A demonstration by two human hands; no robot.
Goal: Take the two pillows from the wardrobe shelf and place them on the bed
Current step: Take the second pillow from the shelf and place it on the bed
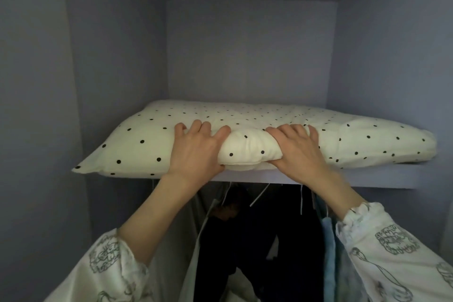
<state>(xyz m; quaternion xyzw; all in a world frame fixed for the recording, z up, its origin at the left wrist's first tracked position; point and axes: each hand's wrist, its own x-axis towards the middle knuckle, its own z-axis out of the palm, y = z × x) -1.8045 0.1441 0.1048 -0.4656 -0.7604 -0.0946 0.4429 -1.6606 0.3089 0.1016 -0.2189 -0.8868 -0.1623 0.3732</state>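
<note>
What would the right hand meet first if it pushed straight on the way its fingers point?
The right hand already grips the polka-dot pillow; pushing on, it would likely press deeper into it, toward the wardrobe's back wall.

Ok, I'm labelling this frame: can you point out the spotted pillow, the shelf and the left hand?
spotted pillow (367, 135): head view, its top right face.
shelf (382, 176): head view, its bare front edge.
left hand (196, 147): head view, the back of the hand.
</note>
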